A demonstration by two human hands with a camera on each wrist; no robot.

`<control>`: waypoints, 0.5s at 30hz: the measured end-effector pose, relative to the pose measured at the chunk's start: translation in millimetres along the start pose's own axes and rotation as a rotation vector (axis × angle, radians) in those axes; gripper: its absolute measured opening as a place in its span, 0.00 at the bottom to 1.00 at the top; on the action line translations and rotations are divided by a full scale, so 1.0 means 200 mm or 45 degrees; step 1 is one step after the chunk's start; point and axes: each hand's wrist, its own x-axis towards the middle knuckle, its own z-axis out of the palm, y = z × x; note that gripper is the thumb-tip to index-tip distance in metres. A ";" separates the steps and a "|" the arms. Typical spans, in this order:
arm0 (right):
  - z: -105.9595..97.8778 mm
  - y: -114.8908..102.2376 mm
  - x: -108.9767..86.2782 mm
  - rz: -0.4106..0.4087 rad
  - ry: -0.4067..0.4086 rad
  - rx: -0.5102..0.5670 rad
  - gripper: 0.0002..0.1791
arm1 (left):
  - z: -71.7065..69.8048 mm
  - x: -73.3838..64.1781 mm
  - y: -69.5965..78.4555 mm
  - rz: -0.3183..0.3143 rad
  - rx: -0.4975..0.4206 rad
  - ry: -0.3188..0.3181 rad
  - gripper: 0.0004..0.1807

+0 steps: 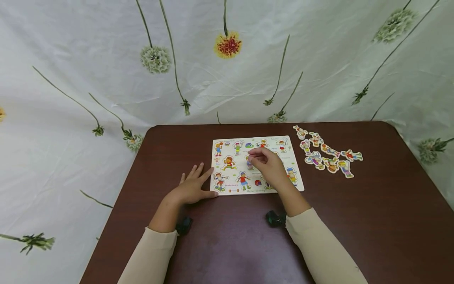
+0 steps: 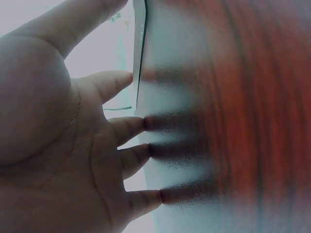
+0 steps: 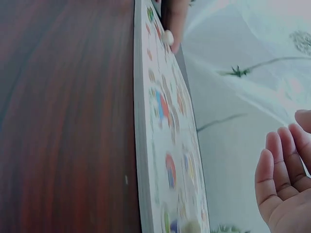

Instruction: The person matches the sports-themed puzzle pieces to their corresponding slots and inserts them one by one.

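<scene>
A white puzzle board [image 1: 253, 139] printed with children at sports lies on the table. My left hand [image 1: 191, 189] is spread at its left edge, thumb and index finger touching the board, the other fingertips on the tabletop in the left wrist view. Above the board's middle hovers my right hand [image 1: 271, 165], fingers loosely bent near a figure in purple [image 1: 250, 163]. In the right wrist view its fingers [image 3: 274, 165] stand apart from the board, and nothing shows between them. Part of the board's lower right is hidden by this hand. A small white knob [image 3: 167, 37] rises from the board.
Several loose cut-out figures [image 1: 330, 165] lie scattered to the right of the board on the dark brown table [image 1: 372, 225]. A white cloth with flowers [image 1: 248, 86] hangs behind the table. Dark devices [image 1: 274, 219] are worn at both wrists.
</scene>
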 end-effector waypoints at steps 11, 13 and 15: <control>-0.23 0.05 -0.03 0.045 0.141 -0.031 0.20 | 0.01 0.01 0.00 0.000 -0.006 -0.006 0.51; -0.28 0.06 -0.03 0.056 0.164 -0.034 0.20 | 0.01 0.01 0.00 -0.003 -0.004 -0.005 0.51; -0.33 0.08 -0.03 0.062 0.192 -0.044 0.20 | 0.00 0.00 0.00 -0.007 -0.004 -0.004 0.51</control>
